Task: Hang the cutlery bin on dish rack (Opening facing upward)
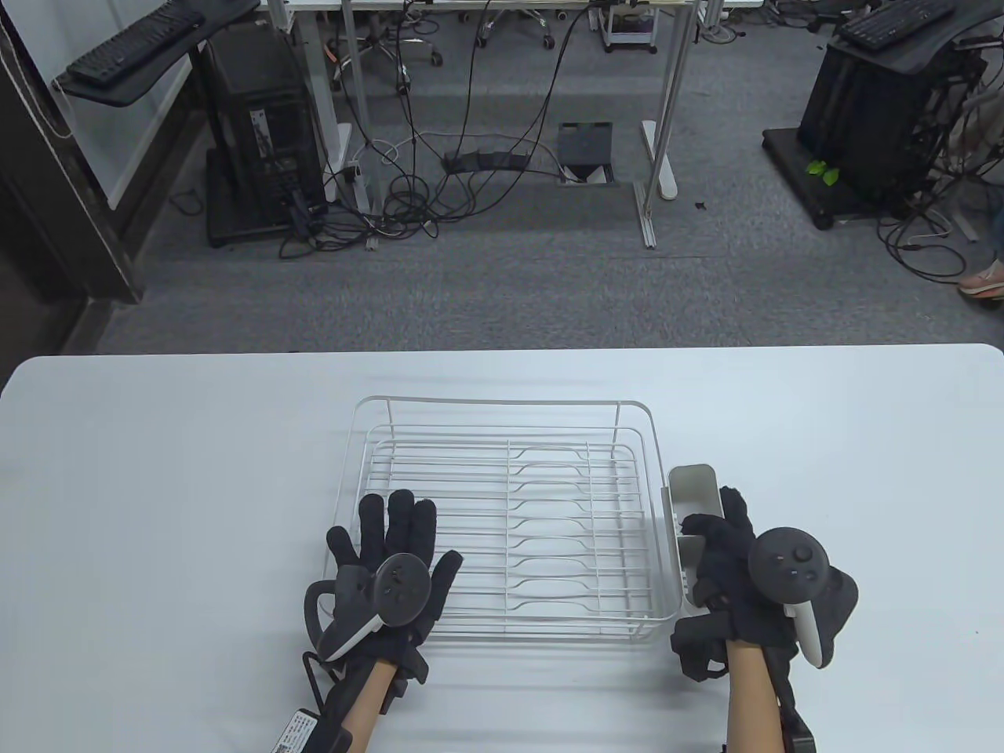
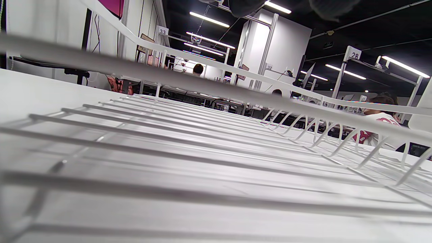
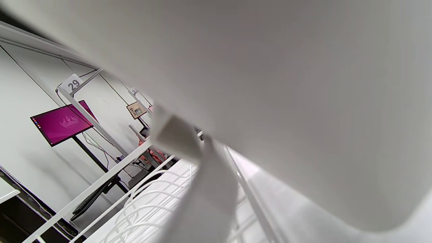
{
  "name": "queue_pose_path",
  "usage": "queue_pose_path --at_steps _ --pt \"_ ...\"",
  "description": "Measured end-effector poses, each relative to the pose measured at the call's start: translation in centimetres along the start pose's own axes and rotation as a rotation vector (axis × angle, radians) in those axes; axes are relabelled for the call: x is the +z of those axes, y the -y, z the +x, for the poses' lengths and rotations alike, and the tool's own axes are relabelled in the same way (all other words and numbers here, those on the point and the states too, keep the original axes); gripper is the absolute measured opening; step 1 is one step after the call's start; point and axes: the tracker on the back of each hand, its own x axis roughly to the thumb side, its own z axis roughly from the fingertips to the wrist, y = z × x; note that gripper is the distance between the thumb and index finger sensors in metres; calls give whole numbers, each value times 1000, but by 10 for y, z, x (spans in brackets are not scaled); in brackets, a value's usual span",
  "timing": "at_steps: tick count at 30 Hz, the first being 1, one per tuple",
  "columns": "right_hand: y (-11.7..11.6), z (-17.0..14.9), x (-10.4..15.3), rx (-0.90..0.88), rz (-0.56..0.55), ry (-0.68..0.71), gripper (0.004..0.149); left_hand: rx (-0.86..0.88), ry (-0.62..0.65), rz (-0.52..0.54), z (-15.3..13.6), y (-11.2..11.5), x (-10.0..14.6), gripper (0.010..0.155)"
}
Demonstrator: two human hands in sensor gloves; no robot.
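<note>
A white wire dish rack [image 1: 502, 518] stands in the middle of the white table [image 1: 157, 471]. A pale grey cutlery bin [image 1: 692, 502] sits against the outside of the rack's right rim, opening upward. My right hand [image 1: 725, 549] grips the bin's near part, fingers curled over its edge. In the right wrist view the bin's wall [image 3: 303, 84] fills most of the frame, with the rack's rim [image 3: 101, 184] below it. My left hand [image 1: 392, 549] lies flat with fingers spread over the rack's front left corner. The left wrist view looks through the rack's wires [image 2: 202, 148].
The table's far edge runs above the rack. Beyond it lie grey carpet, desk legs [image 1: 659, 141], cables and computer towers [image 1: 259, 149]. Bare table surface lies left and right of the rack.
</note>
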Motion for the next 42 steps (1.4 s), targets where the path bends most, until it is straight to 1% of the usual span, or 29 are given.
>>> queue_pose_path --at_steps 9,14,36,42 --pt "-4 -7 -1 4 15 -26 33 0 0 1 0 0 0 70" --pt "-5 -12 -2 -37 28 -41 33 0 0 1 0 0 0 70" --pt "-9 -26 -4 -71 91 -106 35 -1 1 7 0 0 0 70" --pt "-10 -32 -6 -117 111 -120 36 -2 3 10 0 0 0 70"
